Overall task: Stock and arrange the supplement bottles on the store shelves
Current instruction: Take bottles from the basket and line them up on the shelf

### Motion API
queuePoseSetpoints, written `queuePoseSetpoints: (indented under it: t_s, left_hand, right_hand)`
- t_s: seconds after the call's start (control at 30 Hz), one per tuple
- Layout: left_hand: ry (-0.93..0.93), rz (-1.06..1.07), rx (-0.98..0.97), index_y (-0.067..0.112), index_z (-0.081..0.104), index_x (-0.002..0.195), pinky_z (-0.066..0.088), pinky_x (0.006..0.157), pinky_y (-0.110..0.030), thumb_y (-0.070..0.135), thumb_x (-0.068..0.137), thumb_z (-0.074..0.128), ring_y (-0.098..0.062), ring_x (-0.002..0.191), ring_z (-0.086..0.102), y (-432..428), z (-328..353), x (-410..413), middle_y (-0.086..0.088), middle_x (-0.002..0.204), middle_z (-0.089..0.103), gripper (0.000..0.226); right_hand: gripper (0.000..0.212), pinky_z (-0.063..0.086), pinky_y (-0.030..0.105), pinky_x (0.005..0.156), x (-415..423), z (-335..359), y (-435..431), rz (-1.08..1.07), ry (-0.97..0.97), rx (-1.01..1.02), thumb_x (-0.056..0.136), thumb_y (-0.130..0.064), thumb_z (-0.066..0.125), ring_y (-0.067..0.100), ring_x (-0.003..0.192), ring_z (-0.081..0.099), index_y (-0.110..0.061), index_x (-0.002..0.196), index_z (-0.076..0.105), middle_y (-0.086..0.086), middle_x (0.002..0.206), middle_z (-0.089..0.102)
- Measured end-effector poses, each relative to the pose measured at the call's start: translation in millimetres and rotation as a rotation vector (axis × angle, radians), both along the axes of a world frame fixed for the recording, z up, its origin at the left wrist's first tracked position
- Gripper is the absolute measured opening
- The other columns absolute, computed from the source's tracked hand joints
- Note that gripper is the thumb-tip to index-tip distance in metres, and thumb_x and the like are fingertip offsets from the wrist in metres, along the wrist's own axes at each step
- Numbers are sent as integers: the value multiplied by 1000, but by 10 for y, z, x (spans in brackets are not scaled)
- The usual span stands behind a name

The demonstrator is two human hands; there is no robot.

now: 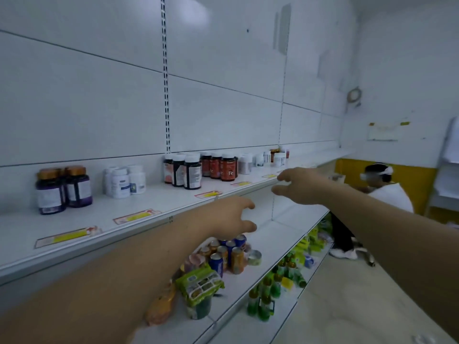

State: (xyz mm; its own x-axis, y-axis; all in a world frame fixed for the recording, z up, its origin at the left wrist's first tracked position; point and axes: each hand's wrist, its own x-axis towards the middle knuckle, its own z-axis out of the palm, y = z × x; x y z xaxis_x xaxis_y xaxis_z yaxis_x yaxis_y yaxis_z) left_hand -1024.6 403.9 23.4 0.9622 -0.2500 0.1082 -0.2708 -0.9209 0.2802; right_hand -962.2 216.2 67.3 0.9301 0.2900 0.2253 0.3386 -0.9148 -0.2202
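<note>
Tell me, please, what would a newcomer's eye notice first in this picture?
Two bare arms reach forward over the shelves, the left hand and the right hand both empty with fingers spread. Behind them, supplement bottles stand in groups along the upper shelf, with purple bottles at the far left. Colourful drink cans crowd the shelf below, under the left hand.

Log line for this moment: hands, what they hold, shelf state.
left hand: open, empty | right hand: open, empty, near top shelf edge | supplement bottles: upright, grouped on top shelf | step: no bottle held
</note>
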Motion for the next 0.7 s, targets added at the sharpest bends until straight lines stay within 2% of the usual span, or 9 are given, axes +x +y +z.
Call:
queuePoseSetpoints:
  t_s: [0.33,0.5,0.7]
  left_hand:
    - [-36,21,113,29,33,144,35,106,-38,47,91,54,-21,131,38,-473,59,1799,0,150,31,60]
    - [-97,17,171,31,35,142,36,106,-42,50,89,53,-22,131,38,-594,47,2916,1,147,35,59]
    - [-87,17,156,29,36,142,34,108,-39,51,90,52,-20,132,38,-871,146,4098,3,149,34,58]
  right_hand:
    - [56,36,30,93,1880,-36,-413,32,-55,47,90,-54,52,22,125,45,-24,137,47,2,141,47]
    - [56,37,31,98,2952,-74,-620,14,-87,25,90,-54,51,20,125,46,-23,137,46,0,140,50]
    - [54,38,31,97,4114,26,-966,-1,-84,6,90,-53,51,21,122,48,-23,135,48,2,136,53]
